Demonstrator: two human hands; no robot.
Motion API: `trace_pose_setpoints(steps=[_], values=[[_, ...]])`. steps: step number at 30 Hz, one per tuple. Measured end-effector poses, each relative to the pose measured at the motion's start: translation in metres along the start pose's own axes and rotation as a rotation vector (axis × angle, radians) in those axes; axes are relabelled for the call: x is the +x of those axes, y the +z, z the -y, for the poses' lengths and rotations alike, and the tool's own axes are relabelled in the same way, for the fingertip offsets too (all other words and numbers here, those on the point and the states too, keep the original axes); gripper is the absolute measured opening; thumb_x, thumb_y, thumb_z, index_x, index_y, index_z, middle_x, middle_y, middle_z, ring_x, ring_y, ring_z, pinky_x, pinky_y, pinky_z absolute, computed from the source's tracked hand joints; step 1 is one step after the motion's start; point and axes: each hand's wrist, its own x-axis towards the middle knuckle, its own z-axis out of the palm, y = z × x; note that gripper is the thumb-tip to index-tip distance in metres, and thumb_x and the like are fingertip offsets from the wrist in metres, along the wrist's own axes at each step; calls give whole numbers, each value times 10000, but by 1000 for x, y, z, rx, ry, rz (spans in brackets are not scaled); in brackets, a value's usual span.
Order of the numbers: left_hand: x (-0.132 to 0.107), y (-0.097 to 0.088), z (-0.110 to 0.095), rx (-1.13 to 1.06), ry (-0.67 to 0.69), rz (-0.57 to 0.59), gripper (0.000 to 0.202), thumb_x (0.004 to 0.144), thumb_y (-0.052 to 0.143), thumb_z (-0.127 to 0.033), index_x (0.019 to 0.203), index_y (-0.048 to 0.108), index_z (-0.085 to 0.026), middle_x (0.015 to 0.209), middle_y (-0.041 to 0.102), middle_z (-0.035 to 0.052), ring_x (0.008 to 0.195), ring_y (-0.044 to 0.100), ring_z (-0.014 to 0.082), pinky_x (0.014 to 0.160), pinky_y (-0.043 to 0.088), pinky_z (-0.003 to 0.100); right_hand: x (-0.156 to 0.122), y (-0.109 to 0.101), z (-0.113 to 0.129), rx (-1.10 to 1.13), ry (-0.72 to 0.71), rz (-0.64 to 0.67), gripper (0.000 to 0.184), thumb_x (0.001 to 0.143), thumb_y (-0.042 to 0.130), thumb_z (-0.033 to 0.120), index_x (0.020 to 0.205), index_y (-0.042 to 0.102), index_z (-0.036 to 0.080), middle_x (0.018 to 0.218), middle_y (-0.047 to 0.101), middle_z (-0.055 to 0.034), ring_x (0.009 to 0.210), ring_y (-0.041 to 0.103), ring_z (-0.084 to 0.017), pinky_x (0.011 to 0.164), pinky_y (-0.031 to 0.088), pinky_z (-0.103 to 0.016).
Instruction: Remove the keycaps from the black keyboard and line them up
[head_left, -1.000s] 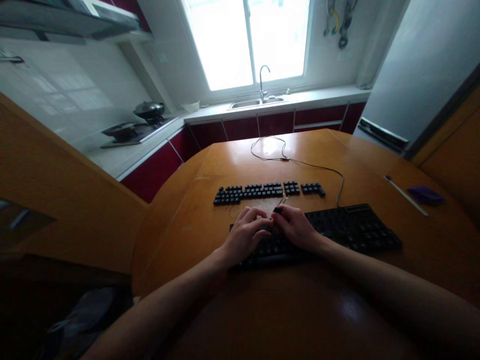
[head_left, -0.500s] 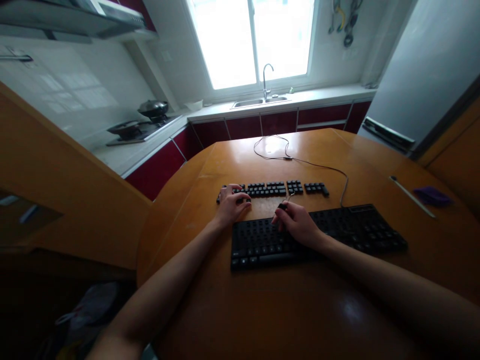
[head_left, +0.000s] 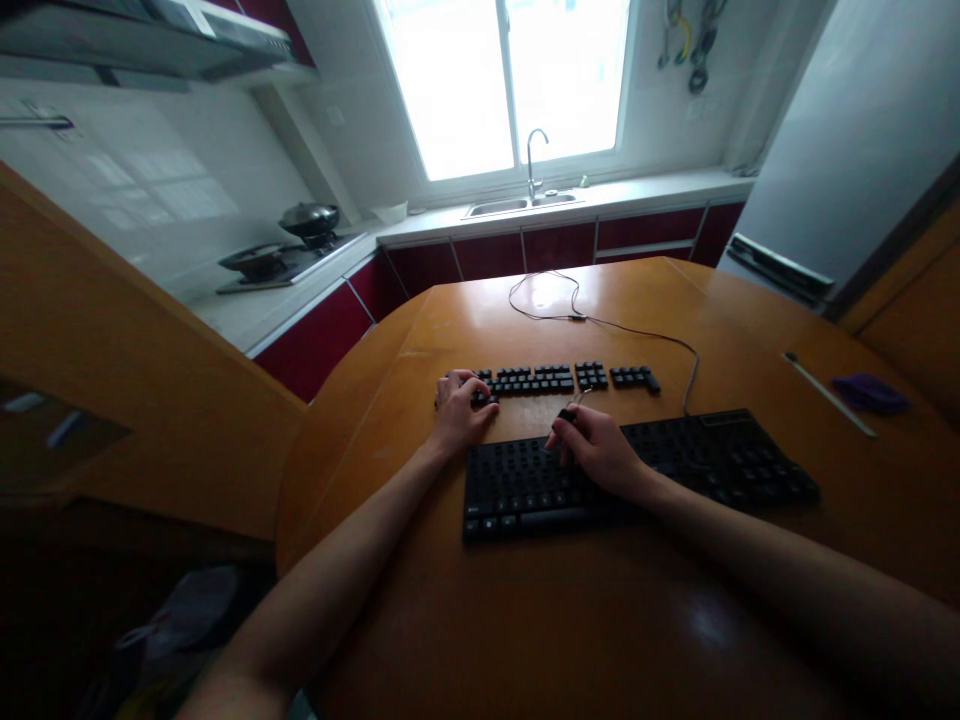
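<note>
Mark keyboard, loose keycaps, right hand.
Keyboard (head_left: 679, 447): head view, on its key field.
Keycaps (head_left: 553, 380): head view, on a block near the row's middle.
Right hand (head_left: 600, 450): head view, back of the hand.

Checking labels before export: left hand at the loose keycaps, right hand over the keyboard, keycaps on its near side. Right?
Wrong side: the head view shows the loose keycaps beyond the keyboard. Left hand at the keycaps and right hand over the keyboard are correct.
</note>
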Motion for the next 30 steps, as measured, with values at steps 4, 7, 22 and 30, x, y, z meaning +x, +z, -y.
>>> trace_pose_setpoints(steps=[4, 7, 22, 30], values=[[0, 1, -2, 11, -36, -5, 240, 717, 790, -275, 882, 622, -228, 1138, 539, 49, 1084, 475, 262, 994, 402, 413, 1, 0, -2, 6, 2, -2, 311, 960, 532, 404, 784, 613, 161, 683, 679, -37, 507, 588, -120, 530, 447, -260], [0, 2, -2, 10, -61, -7, 252, 715, 790, -276, 891, 615, -230, 1135, 539, 49, 1088, 476, 261, 991, 402, 404, 1, 0, -1, -1, 8, -2, 302, 958, 536, 402, 790, 608, 162, 697, 691, -43, 504, 587, -120, 526, 443, -261], [-1, -3, -7, 46, -75, -37, 255, 732, 788, -309, 898, 611, -230, 1152, 544, 60, 1098, 473, 285, 946, 395, 428, -2, -6, 1, -49, -30, -55, 315, 968, 511, 400, 743, 572, 188, 628, 603, -15, 559, 565, -145, 565, 442, -282], [-21, -25, -48, -120, 270, 80, 58, 880, 637, -257, 912, 613, -215, 1079, 621, 49, 1067, 516, 229, 976, 392, 388, -10, -20, 2, -289, -174, 138, 265, 969, 509, 312, 730, 513, 199, 647, 564, -4, 600, 495, -147, 590, 384, -290]])
